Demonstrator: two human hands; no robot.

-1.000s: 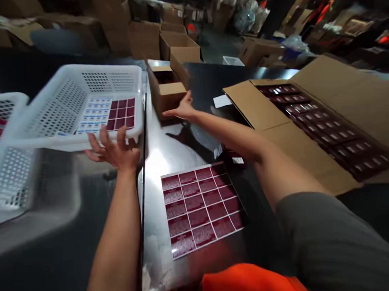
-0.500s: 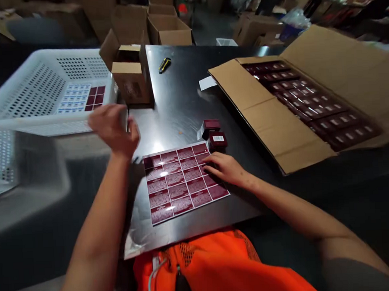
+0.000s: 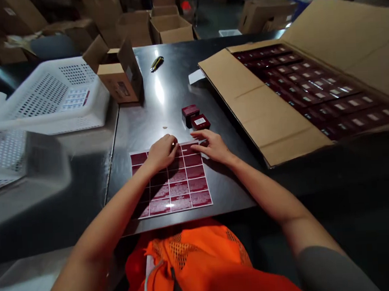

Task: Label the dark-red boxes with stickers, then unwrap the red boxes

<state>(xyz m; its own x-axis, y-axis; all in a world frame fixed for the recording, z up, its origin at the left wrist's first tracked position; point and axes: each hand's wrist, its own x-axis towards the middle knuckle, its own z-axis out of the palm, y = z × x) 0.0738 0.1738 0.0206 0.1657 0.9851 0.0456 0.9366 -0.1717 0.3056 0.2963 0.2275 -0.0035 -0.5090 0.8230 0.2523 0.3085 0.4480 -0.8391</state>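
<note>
On the dark bench (image 3: 166, 108), your label sheet (image 3: 173, 185) lies flat before you; left hand (image 3: 162, 152) and right hand (image 3: 214, 148) press its top edge, fingers curled, gripping nothing. Two maroon boxes (image 3: 195, 118) sit just beyond, within reach.

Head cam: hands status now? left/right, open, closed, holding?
Left hand: curled, fingertips on the top edge of the dark red label sheet with white grid lines; grip cannot be told.
Right hand: open, fingers on the sheet's top right corner, holding nothing.
</note>
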